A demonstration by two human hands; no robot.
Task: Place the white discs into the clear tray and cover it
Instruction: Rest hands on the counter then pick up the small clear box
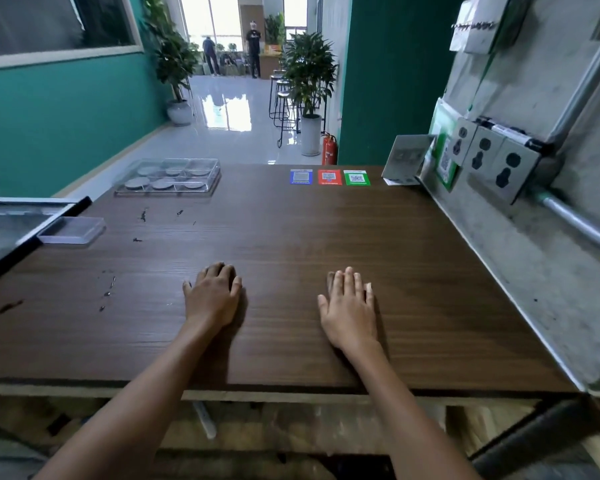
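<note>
A clear tray (214, 180) stands at the far left of the brown table (291, 237), with a clear cover resting on it. Several white discs (136, 183) lie in its compartments. My left hand (213, 295) rests palm down on the table near the front edge, fingers slightly curled, holding nothing. My right hand (349, 308) lies flat beside it with fingers extended, also holding nothing. Both hands are far from the tray.
A small clear box (72, 230) sits at the table's left edge beside a glass-topped case (14, 220). Blue, red and green QR cards (329, 177) lie at the far edge. A wall with sockets (499, 161) and a pipe bounds the right side.
</note>
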